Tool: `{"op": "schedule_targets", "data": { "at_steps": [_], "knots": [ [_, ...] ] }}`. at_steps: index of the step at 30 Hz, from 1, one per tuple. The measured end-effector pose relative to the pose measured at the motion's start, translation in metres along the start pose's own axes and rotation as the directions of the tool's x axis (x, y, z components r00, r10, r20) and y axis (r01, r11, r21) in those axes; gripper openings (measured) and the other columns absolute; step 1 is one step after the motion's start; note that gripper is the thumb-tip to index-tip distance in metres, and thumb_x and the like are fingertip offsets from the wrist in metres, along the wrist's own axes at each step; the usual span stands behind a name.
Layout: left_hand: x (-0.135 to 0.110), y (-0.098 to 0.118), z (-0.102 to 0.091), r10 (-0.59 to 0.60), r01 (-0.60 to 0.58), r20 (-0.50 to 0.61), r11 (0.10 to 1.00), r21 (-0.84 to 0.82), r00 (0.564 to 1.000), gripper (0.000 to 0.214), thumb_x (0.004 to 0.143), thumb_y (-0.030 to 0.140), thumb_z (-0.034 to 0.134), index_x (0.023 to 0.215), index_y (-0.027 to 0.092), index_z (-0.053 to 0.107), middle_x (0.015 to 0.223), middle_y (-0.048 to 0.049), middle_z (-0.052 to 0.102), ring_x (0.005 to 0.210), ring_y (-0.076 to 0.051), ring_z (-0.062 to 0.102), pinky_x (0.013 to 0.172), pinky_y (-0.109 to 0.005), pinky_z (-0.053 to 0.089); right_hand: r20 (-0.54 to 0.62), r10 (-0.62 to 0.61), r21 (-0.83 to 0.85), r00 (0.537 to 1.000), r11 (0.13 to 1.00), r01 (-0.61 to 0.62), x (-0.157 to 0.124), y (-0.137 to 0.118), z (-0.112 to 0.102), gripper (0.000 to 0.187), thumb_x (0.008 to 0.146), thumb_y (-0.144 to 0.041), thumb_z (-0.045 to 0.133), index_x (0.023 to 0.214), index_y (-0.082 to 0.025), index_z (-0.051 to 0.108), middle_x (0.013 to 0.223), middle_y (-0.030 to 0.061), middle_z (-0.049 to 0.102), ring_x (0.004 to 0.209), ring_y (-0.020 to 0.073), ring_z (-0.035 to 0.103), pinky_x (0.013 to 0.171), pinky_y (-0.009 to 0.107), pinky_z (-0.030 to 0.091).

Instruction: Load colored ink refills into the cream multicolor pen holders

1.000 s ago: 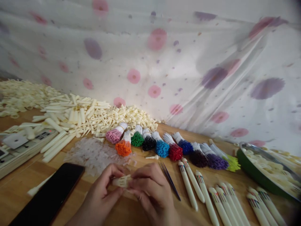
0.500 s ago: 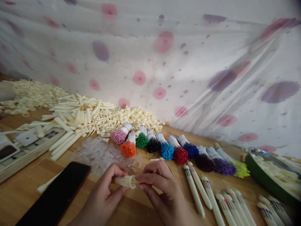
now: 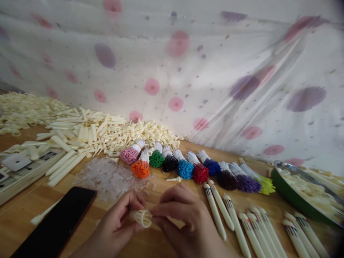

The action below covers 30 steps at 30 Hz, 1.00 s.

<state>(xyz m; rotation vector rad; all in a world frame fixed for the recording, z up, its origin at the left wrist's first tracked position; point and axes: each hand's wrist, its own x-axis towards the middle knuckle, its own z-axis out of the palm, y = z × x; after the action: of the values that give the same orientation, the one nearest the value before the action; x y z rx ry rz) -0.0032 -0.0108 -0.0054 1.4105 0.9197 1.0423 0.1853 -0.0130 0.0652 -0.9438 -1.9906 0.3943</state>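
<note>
Sleeve (image 3: 140, 216) looked light, stiff, best held by its solid end, as my left hand (image 3: 116, 218) gripped it; whether my right hand (image 3: 191, 211), at its rim, gripped anything, I couldn't tell.

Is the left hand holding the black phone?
No, the left hand grips a slotted cream plastic tube, while the black smartphone lies on the wooden table.

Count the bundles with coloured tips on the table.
10, in a staggered row, left to right: pink, orange, green, black, light blue, red, dark blue, dark brown, purple, yellow-green. No others show.
</note>
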Motion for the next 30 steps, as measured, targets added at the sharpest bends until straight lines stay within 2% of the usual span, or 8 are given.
{"op": "schedule_targets", "data": {
  "at_steps": [2,4,7,9,16,20,24,30],
  "knots": [
    [0.000,-0.002,-0.002,0.015,-0.014,-0.017,1.000,0.011,1.000,0.013,0.074,0.020,0.064,0.078,0.026,0.053,0.083,0.0042,0.057,0.081,-0.017,0.057,0.072,-0.024,0.045,0.081,0.162,-0.095,0.983,0.983,-0.155,0.004,0.012,-0.012,0.007,0.077,-0.016,0.065,0.076,-0.021,0.070,0.076,0.0015,0.064,0.069,0.0137,0.059,0.060,0.023,0.044],
    [0.002,-0.002,-0.004,0.023,-0.021,-0.047,0.999,0.048,0.999,0.013,0.073,0.020,0.064,0.077,0.026,0.054,0.084,0.0041,0.058,0.082,-0.016,0.057,0.072,-0.023,0.045,0.187,0.363,-0.345,0.913,0.894,-0.285,0.006,0.030,-0.025,0.005,0.078,-0.020,0.063,0.082,-0.021,0.067,0.078,0.0022,0.066,0.069,0.0164,0.061,0.060,0.026,0.043],
    [0.005,0.002,-0.007,0.007,0.003,-0.091,0.993,0.117,0.996,0.012,0.073,0.022,0.065,0.076,0.025,0.055,0.082,0.0036,0.059,0.083,-0.016,0.058,0.073,-0.021,0.045,0.253,0.622,-0.752,0.741,0.609,-0.254,0.001,0.058,-0.037,0.016,0.081,-0.030,0.060,0.085,-0.015,0.064,0.081,0.0090,0.069,0.075,0.0259,0.064,0.064,0.033,0.042],
    [0.007,0.006,-0.007,-0.016,0.031,-0.105,0.989,0.148,0.994,0.009,0.073,0.026,0.065,0.076,0.024,0.056,0.080,0.0035,0.060,0.081,-0.016,0.059,0.072,-0.020,0.047,0.234,0.658,-0.806,0.716,0.543,-0.236,-0.009,0.072,-0.037,0.021,0.079,-0.031,0.062,0.087,-0.012,0.062,0.085,0.0143,0.069,0.082,0.0311,0.063,0.069,0.036,0.040],
    [0.008,0.004,-0.006,-0.029,0.049,-0.107,0.979,0.196,0.994,0.013,0.070,0.027,0.066,0.082,0.026,0.062,0.085,0.0021,0.067,0.088,-0.019,0.062,0.076,-0.022,0.050,0.210,0.625,-0.784,0.751,0.567,-0.253,-0.032,0.084,-0.020,0.009,0.086,-0.016,0.050,0.084,-0.012,0.059,0.088,0.0147,0.069,0.084,0.0263,0.064,0.071,0.031,0.039],
    [0.007,0.006,-0.009,-0.028,0.058,-0.128,0.971,0.231,0.991,0.015,0.068,0.027,0.067,0.083,0.027,0.065,0.086,0.0023,0.070,0.090,-0.019,0.064,0.077,-0.021,0.050,0.206,0.563,-0.700,0.801,0.657,-0.282,-0.029,0.068,-0.030,0.011,0.090,-0.014,0.044,0.089,-0.016,0.055,0.080,0.0053,0.068,0.071,0.0169,0.064,0.059,0.023,0.040],
    [0.009,0.007,-0.010,-0.024,0.062,-0.146,0.963,0.261,0.989,0.016,0.065,0.028,0.067,0.082,0.028,0.068,0.086,0.0025,0.073,0.088,-0.020,0.066,0.077,-0.022,0.051,0.160,0.178,-0.411,0.971,0.906,-0.099,-0.029,0.034,-0.046,0.011,0.091,-0.020,0.044,0.090,-0.019,0.055,0.079,0.0014,0.066,0.069,0.0135,0.061,0.057,0.021,0.041],
    [0.008,0.006,-0.005,-0.034,0.062,-0.098,0.954,0.292,0.995,0.016,0.065,0.027,0.068,0.081,0.030,0.070,0.086,0.0024,0.074,0.088,-0.021,0.067,0.077,-0.024,0.053,0.161,-0.163,-0.365,0.973,0.906,0.212,-0.033,0.004,-0.033,0.011,0.091,-0.018,0.048,0.089,-0.014,0.058,0.074,0.0026,0.064,0.065,0.0145,0.056,0.057,0.024,0.041]
  ]
}}
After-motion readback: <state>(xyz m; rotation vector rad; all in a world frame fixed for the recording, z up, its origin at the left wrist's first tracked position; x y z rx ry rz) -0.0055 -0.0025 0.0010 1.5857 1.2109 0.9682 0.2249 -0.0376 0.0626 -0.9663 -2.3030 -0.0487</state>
